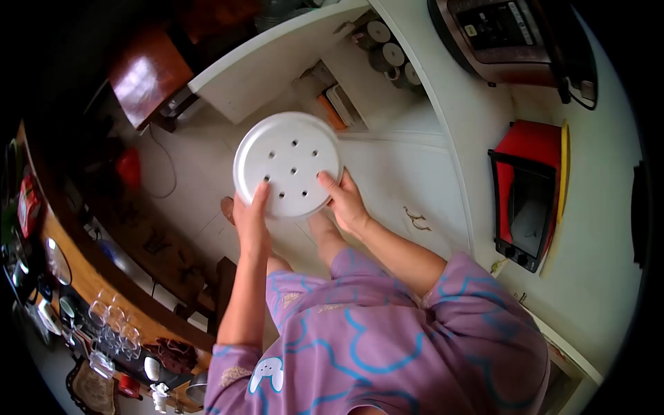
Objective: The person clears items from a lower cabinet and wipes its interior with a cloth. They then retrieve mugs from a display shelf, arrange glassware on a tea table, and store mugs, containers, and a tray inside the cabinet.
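Note:
A round, pale perforated steamer plate [289, 155], with a raised rim and several small holes, is held out in front of me above the floor. My left hand [252, 225] grips its lower left edge, thumb on top and fingers mostly hidden beneath. On the lower right edge, my right hand [347, 202] is closed in the same way, its thumb lying on the upper face. Beyond the plate stands a white cabinet with its door [277, 59] swung open. Several cups [393, 54] are inside, and a few flat upright items [337, 107] lean lower down.
On the white counter at right are an electric cooker [494, 34] and a red toaster oven [526, 187]. A wooden-edged counter [104, 256] at left bears several glasses [114, 318]. A wooden stool [149, 79] stands at upper left; a cable [169, 169] lies on the floor.

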`<state>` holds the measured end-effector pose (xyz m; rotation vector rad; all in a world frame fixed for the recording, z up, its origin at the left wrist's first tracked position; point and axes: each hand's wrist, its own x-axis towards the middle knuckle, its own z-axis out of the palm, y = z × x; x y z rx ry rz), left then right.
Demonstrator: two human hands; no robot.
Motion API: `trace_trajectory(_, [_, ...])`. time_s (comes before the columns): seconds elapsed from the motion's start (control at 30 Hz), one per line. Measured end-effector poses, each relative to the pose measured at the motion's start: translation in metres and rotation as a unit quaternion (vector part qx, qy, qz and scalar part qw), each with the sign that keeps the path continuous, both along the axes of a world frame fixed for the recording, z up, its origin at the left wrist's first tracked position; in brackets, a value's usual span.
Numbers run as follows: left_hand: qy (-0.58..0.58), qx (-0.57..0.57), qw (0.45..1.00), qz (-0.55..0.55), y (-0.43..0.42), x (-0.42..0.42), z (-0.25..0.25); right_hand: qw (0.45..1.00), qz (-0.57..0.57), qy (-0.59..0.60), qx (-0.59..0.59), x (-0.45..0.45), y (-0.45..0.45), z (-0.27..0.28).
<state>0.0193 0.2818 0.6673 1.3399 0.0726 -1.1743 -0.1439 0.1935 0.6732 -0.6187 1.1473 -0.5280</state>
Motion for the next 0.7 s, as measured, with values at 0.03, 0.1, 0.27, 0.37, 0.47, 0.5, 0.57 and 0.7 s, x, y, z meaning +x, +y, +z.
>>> trace_trajectory(0.03, [-0.002,0.0,0.999,-0.038,-0.028,-0.001,-0.009,0.999,-0.042,0.006,-0.004,-0.009,-0.016,-0.013])
trace_trajectory(0.1, [0.012,-0.011,0.995,-0.095,-0.075,-0.004,-0.029,0.998,-0.066,0.013,0.005,-0.02,-0.042,-0.034])
trace_trajectory(0.27, [0.016,-0.017,0.986,-0.166,-0.192,-0.026,-0.103,0.986,-0.16,-0.001,-0.036,-0.046,-0.113,-0.1])
trace_trajectory(0.37, [0.037,-0.046,0.976,-0.208,-0.243,-0.037,-0.13,0.981,-0.193,-0.011,-0.032,-0.061,-0.145,-0.142])
trace_trajectory(0.47, [0.055,-0.052,0.968,-0.239,-0.28,-0.053,-0.145,0.972,-0.234,-0.01,-0.017,-0.072,-0.167,-0.165])
trace_trajectory(0.5, [0.058,-0.057,0.965,-0.249,-0.289,-0.056,-0.148,0.966,-0.258,-0.005,-0.009,-0.073,-0.17,-0.171])
trace_trajectory(0.57, [0.065,-0.061,0.963,-0.252,-0.3,-0.063,-0.174,0.96,-0.281,0.004,0.001,-0.073,-0.174,-0.176])
trace_trajectory(0.7, [0.075,-0.071,0.963,-0.251,-0.316,-0.076,-0.197,0.953,-0.304,-0.004,0.006,-0.076,-0.181,-0.179])
